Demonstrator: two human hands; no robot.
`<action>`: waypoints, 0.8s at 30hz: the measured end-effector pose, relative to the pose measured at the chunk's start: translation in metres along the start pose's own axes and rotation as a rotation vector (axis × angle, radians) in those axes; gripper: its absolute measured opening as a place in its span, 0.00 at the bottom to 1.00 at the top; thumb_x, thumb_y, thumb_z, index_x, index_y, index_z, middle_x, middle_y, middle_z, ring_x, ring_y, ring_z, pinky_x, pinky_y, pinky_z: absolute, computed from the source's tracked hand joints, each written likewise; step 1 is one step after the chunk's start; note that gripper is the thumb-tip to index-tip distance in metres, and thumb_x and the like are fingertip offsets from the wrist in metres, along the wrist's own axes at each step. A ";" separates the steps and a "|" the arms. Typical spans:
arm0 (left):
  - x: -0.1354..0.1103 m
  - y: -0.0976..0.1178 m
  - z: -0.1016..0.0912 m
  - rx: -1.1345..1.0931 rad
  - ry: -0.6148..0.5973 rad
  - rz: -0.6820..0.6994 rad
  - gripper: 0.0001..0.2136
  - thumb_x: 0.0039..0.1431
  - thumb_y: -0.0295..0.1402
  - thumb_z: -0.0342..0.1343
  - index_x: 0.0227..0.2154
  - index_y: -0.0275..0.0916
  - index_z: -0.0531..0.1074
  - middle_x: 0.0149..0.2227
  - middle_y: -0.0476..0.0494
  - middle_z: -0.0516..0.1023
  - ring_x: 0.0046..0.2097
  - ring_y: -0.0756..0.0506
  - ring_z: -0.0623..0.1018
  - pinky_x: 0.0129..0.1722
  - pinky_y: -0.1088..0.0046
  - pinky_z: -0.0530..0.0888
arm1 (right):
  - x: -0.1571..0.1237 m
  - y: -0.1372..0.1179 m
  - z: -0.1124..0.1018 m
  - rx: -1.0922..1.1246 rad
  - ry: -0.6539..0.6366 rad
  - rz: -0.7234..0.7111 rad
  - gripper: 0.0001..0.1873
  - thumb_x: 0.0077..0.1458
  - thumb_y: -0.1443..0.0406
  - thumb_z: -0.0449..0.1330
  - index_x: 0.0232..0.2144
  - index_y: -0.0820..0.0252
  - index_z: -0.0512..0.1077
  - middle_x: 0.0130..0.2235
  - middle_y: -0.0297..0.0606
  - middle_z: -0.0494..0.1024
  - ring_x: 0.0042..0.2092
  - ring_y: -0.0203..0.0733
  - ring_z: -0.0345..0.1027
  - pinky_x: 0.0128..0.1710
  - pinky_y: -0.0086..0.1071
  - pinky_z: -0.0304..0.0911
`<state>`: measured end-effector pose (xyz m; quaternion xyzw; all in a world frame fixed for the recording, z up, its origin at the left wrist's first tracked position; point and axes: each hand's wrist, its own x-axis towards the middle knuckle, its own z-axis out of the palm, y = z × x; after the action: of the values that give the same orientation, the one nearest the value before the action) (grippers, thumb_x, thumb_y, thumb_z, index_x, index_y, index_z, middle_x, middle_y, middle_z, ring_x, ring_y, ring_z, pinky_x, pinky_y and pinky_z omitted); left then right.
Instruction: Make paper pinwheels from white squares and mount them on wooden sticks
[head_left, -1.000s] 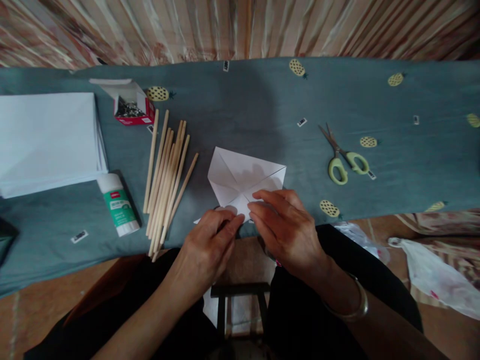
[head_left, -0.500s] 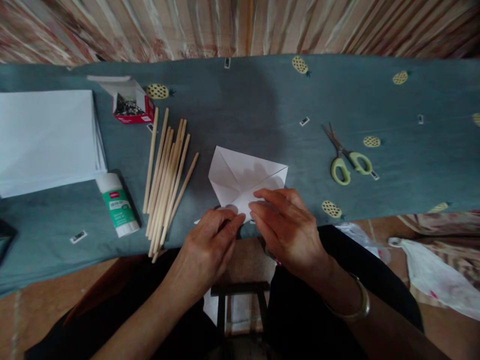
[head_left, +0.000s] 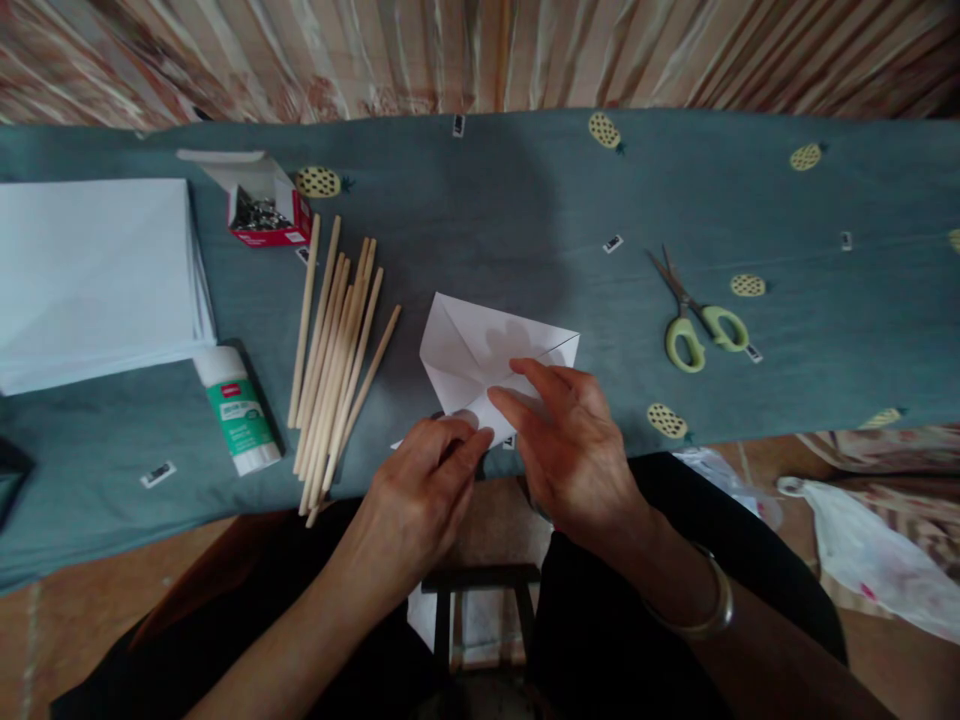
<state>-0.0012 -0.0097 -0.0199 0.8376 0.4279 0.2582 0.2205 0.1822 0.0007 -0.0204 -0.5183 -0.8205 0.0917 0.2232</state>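
At the near edge of the counter, which is draped in a teal cloth printed with yellow pineapples, a creased white paper square is shown lying flat, its near corner overhanging the edge towards the lap. The left hand is curled, and its grip appears closed on that near corner between thumb and forefinger. The right hand is held open, nothing being clasped by it; its outstretched fingertips are laid on the middle of the sheet, where the fold lines meet. A loose bundle of pale wooden sticks is seen just beside the paper on the left, with a green-labelled white glue stick, an open red box of small metal pieces and a stack of white sheets farther left. Green-handled scissors lie well apart on the right. Since the sheet is pinned only by light finger pressure at the edge, it is judged that it could slide on the smooth cloth, so that a crease would be set askew, or the corner could be crumpled by too tight a pinch. The sticks could be set rolling by a stray nudge.
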 end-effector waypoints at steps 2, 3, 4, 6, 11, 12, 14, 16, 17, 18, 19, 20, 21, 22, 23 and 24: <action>0.000 0.000 0.000 0.002 0.002 0.000 0.12 0.63 0.23 0.49 0.49 0.34 0.68 0.42 0.39 0.73 0.44 0.46 0.76 0.41 0.69 0.79 | 0.000 0.000 0.000 -0.005 -0.005 -0.002 0.16 0.62 0.69 0.49 0.47 0.62 0.73 0.55 0.52 0.69 0.53 0.55 0.61 0.48 0.50 0.66; 0.000 0.000 0.000 0.004 0.003 0.002 0.12 0.63 0.23 0.49 0.49 0.34 0.68 0.42 0.39 0.73 0.44 0.46 0.76 0.41 0.70 0.79 | 0.000 0.000 0.000 -0.011 -0.008 -0.001 0.16 0.62 0.69 0.49 0.47 0.61 0.72 0.55 0.51 0.69 0.53 0.54 0.61 0.48 0.50 0.66; 0.000 0.000 0.000 0.007 0.005 0.003 0.12 0.63 0.23 0.49 0.49 0.34 0.68 0.42 0.39 0.73 0.44 0.46 0.76 0.42 0.70 0.79 | 0.000 0.000 0.001 -0.020 -0.012 -0.002 0.16 0.62 0.69 0.49 0.47 0.61 0.72 0.55 0.50 0.69 0.53 0.54 0.61 0.48 0.49 0.66; 0.000 0.000 0.001 0.010 0.003 0.003 0.13 0.63 0.23 0.49 0.49 0.33 0.68 0.42 0.39 0.73 0.45 0.46 0.76 0.42 0.69 0.79 | 0.000 0.001 0.002 -0.041 -0.017 -0.007 0.15 0.62 0.69 0.50 0.48 0.61 0.72 0.56 0.49 0.69 0.54 0.53 0.61 0.49 0.48 0.66; 0.001 0.000 0.000 -0.008 0.002 -0.005 0.12 0.63 0.23 0.48 0.49 0.34 0.68 0.42 0.40 0.73 0.44 0.46 0.76 0.41 0.70 0.79 | -0.002 0.001 0.009 -0.078 0.000 -0.016 0.14 0.62 0.69 0.52 0.48 0.58 0.70 0.57 0.48 0.68 0.56 0.52 0.59 0.50 0.48 0.64; 0.001 0.000 0.000 -0.013 0.002 -0.008 0.12 0.63 0.23 0.48 0.49 0.34 0.68 0.42 0.40 0.73 0.43 0.46 0.76 0.41 0.70 0.79 | -0.002 0.001 0.010 -0.083 0.006 -0.020 0.14 0.62 0.69 0.51 0.48 0.57 0.69 0.58 0.48 0.67 0.56 0.52 0.59 0.51 0.48 0.64; 0.001 0.000 0.000 -0.016 -0.002 -0.011 0.13 0.63 0.23 0.49 0.49 0.35 0.68 0.41 0.40 0.73 0.44 0.46 0.76 0.41 0.70 0.79 | -0.002 0.001 0.013 -0.091 0.016 -0.035 0.13 0.63 0.68 0.51 0.48 0.58 0.69 0.58 0.48 0.67 0.57 0.52 0.59 0.51 0.49 0.63; 0.002 -0.001 0.000 -0.008 -0.002 -0.011 0.13 0.63 0.23 0.49 0.49 0.34 0.68 0.41 0.40 0.73 0.44 0.46 0.76 0.41 0.69 0.80 | -0.002 0.001 0.015 -0.097 0.036 -0.055 0.13 0.63 0.69 0.50 0.48 0.60 0.69 0.58 0.50 0.68 0.58 0.53 0.59 0.51 0.48 0.63; 0.002 -0.001 0.000 -0.005 -0.005 -0.011 0.13 0.63 0.23 0.49 0.49 0.34 0.68 0.42 0.40 0.73 0.44 0.45 0.76 0.41 0.69 0.80 | -0.002 0.001 0.016 -0.096 0.044 -0.065 0.12 0.63 0.69 0.50 0.47 0.61 0.69 0.58 0.51 0.69 0.58 0.53 0.59 0.50 0.48 0.63; 0.002 -0.001 0.000 -0.004 -0.004 -0.010 0.13 0.63 0.23 0.49 0.49 0.34 0.68 0.42 0.39 0.73 0.44 0.45 0.76 0.41 0.69 0.80 | -0.002 0.001 0.017 -0.093 0.048 -0.076 0.13 0.63 0.69 0.50 0.47 0.61 0.68 0.57 0.51 0.69 0.58 0.53 0.60 0.50 0.48 0.63; 0.002 -0.002 0.000 -0.006 -0.003 -0.009 0.12 0.63 0.23 0.48 0.49 0.34 0.68 0.42 0.39 0.73 0.44 0.45 0.76 0.41 0.69 0.80 | -0.002 0.001 0.017 -0.088 0.048 -0.086 0.13 0.63 0.70 0.50 0.48 0.62 0.68 0.57 0.52 0.70 0.58 0.52 0.60 0.51 0.48 0.63; 0.002 -0.002 0.000 -0.009 -0.002 -0.007 0.12 0.63 0.23 0.48 0.48 0.34 0.68 0.42 0.39 0.73 0.44 0.45 0.76 0.41 0.69 0.80 | -0.003 0.001 0.018 -0.083 0.041 -0.094 0.13 0.63 0.70 0.50 0.48 0.62 0.68 0.57 0.52 0.70 0.58 0.52 0.60 0.51 0.47 0.63; 0.002 -0.002 0.000 -0.011 0.001 -0.002 0.12 0.63 0.24 0.48 0.48 0.33 0.68 0.42 0.39 0.73 0.44 0.45 0.76 0.41 0.69 0.80 | -0.003 0.001 0.018 -0.080 0.033 -0.099 0.14 0.63 0.71 0.50 0.49 0.62 0.68 0.57 0.52 0.70 0.58 0.52 0.60 0.51 0.47 0.63; 0.002 -0.003 0.001 -0.013 0.001 0.004 0.12 0.63 0.24 0.49 0.48 0.33 0.68 0.42 0.39 0.72 0.44 0.45 0.76 0.41 0.69 0.80 | -0.004 0.001 0.018 -0.078 0.029 -0.102 0.14 0.63 0.71 0.50 0.50 0.62 0.68 0.57 0.51 0.70 0.58 0.52 0.61 0.51 0.47 0.63; 0.002 -0.003 0.001 -0.011 0.004 0.010 0.12 0.63 0.23 0.49 0.48 0.32 0.68 0.41 0.38 0.72 0.44 0.45 0.76 0.41 0.69 0.80 | -0.004 0.001 0.017 -0.076 0.029 -0.098 0.15 0.62 0.71 0.50 0.50 0.62 0.68 0.57 0.51 0.70 0.58 0.52 0.61 0.51 0.48 0.63; 0.002 -0.003 0.001 -0.009 0.006 0.013 0.12 0.63 0.23 0.49 0.48 0.32 0.68 0.41 0.38 0.72 0.44 0.45 0.76 0.41 0.69 0.80 | -0.004 0.002 0.016 -0.066 0.029 -0.089 0.15 0.62 0.71 0.50 0.49 0.62 0.69 0.57 0.51 0.71 0.58 0.52 0.61 0.51 0.48 0.63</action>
<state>-0.0016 -0.0068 -0.0222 0.8386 0.4220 0.2639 0.2216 0.1782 -0.0010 -0.0361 -0.4898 -0.8418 0.0473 0.2218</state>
